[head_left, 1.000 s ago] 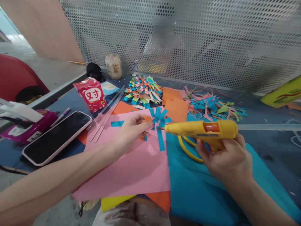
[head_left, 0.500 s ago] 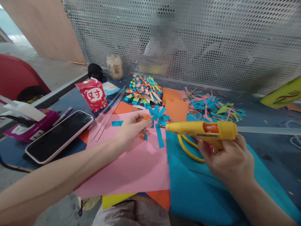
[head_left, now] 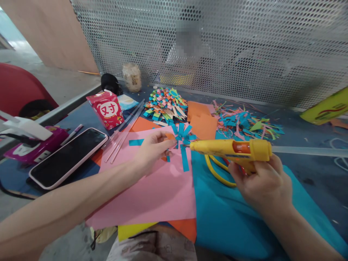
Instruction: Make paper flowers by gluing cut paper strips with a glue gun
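Note:
My left hand [head_left: 154, 148] is closed over the pink sheet [head_left: 157, 195], thumb and fingers pinching the left edge of a flower of looped blue paper strips [head_left: 182, 131]. A bit of orange paper shows by the fingertips. In my right hand [head_left: 269, 185] is a yellow glue gun [head_left: 212, 145], gripped by its handle and pointing left. Its nozzle tip is at the flower's lower part; whether it touches cannot be made out. A clear glue stick [head_left: 307, 150] juts from the gun's back. Loose blue strips [head_left: 185, 159] lie on the pink sheet below and to the left.
Behind the flower stands a mound of multicoloured paper loops [head_left: 165, 105]. Paper scraps [head_left: 241, 121] are heaped to its right. Yellow-handled scissors [head_left: 217, 174] lie on blue paper [head_left: 231, 217]. At left are a phone [head_left: 69, 157], a purple power strip [head_left: 40, 146] and a red snack packet [head_left: 107, 110]. A perforated metal screen [head_left: 244, 54] borders the table.
The glue gun and my right hand have shifted very slightly left. My left hand keeps its place at the blue flower.

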Available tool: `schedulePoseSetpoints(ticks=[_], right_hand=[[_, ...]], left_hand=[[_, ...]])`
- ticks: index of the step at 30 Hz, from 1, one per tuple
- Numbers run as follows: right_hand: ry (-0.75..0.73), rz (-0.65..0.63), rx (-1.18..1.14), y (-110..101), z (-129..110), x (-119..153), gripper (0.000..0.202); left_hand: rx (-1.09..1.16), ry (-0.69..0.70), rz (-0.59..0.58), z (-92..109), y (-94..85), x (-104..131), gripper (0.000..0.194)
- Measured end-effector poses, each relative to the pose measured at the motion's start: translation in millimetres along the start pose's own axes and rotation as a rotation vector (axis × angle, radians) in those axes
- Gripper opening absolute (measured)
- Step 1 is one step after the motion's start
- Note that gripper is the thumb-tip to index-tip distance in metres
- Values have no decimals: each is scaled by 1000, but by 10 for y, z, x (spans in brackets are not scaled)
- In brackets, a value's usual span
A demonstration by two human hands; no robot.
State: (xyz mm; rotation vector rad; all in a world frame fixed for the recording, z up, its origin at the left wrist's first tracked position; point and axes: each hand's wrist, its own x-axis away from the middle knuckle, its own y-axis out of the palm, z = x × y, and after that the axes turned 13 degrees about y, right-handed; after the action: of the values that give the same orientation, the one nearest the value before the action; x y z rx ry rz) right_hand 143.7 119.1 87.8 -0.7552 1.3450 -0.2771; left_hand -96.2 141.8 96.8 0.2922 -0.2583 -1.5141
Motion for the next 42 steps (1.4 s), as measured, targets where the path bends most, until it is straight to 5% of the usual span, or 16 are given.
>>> schedulePoseSetpoints(ticks=[9, 42], right_hand=[[-166, 138, 111, -13, -17, -77, 13], [-205, 81, 143, -4, 34, -11, 12]], left_hand=[[-26, -16, 7, 12, -18, 2, 19], [-127, -19, -16, -27, -19, -5, 13]])
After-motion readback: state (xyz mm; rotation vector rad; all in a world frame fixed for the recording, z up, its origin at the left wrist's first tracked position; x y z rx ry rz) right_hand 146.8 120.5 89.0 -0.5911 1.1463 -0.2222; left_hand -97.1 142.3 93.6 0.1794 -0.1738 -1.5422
